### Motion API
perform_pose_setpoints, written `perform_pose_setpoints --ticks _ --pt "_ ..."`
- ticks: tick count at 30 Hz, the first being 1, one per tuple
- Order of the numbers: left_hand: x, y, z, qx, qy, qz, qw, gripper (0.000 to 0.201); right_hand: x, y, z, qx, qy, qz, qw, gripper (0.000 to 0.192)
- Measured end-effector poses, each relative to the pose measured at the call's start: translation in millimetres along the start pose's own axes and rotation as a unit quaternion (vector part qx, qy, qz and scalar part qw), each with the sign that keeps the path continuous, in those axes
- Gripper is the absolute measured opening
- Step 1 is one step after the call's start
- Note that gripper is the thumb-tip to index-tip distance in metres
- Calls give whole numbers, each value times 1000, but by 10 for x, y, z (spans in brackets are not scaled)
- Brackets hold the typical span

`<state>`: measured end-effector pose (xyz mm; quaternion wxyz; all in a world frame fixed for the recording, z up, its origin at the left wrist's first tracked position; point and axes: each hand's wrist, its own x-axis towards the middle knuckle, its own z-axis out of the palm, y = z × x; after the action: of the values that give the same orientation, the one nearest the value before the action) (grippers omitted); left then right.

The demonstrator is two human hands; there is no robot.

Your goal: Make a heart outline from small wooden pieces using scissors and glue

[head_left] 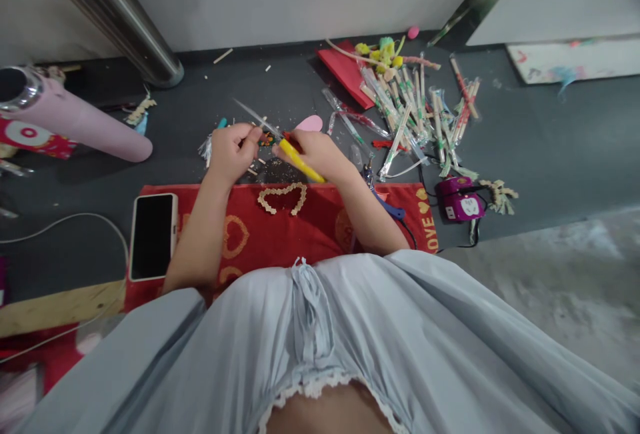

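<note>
The right hand (320, 153) grips a yellow-handled cutter (300, 161) whose blade points up and left toward the left hand (231, 149), which pinches a small piece too small to make out. Just below both hands, a heart outline of pale bits (283, 197) lies on a red cloth (280, 231), with a phone (153, 235) face up at the cloth's left edge. To the right, a heap of wrapped chopsticks (410, 114) is scattered over the dark floor (550, 147), with a purple device (460, 202) near it.

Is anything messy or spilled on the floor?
Yes. Small crumbs and chips lie scattered on the dark floor by the hands, just above the red cloth. Wrapped chopsticks lie in a jumbled heap to the right, pointing every way.
</note>
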<state>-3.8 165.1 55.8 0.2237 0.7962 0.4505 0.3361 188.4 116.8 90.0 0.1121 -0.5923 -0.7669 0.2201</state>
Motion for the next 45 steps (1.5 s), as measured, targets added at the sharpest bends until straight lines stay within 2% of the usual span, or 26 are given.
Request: perform_pose_setpoints --ticks 5,10,16,23,28,35,45 --pt "5 14 60 7 -35 17 999 51 -2 9 -9 4 22 26 999 62" --pt "37 -98 83 3 -42 -43 998 40 4 108 -37 25 20 67 997 62" --pt "56 -189 90 39 -23 -73 996 32 -30 162 -150 33 28 104 994 59" --pt "35 -57 8 23 28 -91 995 39 -71 176 -250 32 33 132 990 54" --pt "23 43 -68 38 52 -82 995 35 -79 164 -192 23 18 89 996 61" --pt "20 178 -114 38 53 -73 995 27 -101 19 -90 8 -1 7 1000 71" --pt "5 272 -122 29 42 -44 998 26 -111 -38 -96 20 -5 -4 1000 75"
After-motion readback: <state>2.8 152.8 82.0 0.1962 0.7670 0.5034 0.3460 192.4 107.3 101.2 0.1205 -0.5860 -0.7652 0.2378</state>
